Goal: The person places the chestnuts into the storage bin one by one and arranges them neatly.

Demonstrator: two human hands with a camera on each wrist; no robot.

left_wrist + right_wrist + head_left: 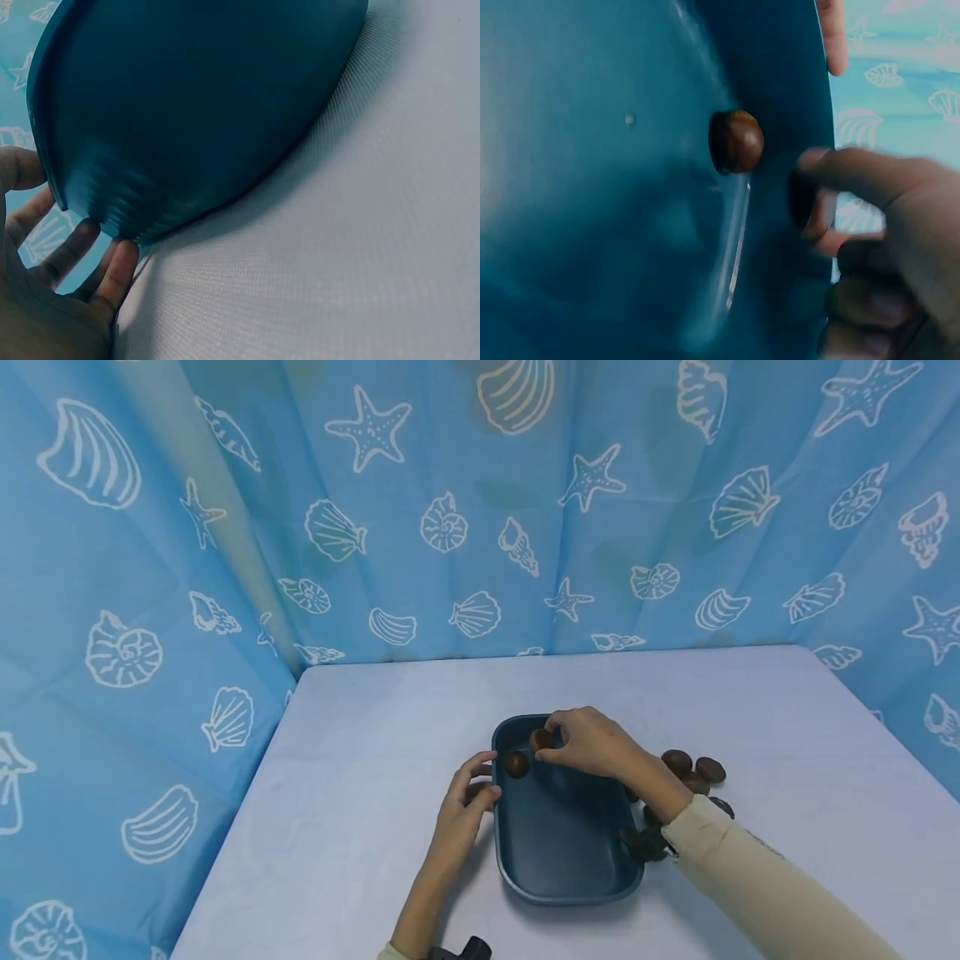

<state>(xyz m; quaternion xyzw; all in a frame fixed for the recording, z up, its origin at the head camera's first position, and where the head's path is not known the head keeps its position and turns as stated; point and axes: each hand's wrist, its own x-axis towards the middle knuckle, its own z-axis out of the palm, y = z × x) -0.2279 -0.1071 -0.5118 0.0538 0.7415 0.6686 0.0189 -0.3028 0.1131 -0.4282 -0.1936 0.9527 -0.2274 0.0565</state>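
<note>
- One round brown piece [538, 741] pinched between thumb and fingertips of the right hand [592, 745], at the far end of the blue tray [566, 860].
- A second, glossy domed piece [517, 765] inside, near the left wall.
- Tray smooth, rectangular, round-cornered — floor running wide toward its near end.
- Left hand [463, 810] with fingers spread, tips against the tray's left side.
- Dark brown pieces [677, 763] clustered to the right on the white, woven-textured table [360, 793] — its left edge well apart from the tray.
</note>
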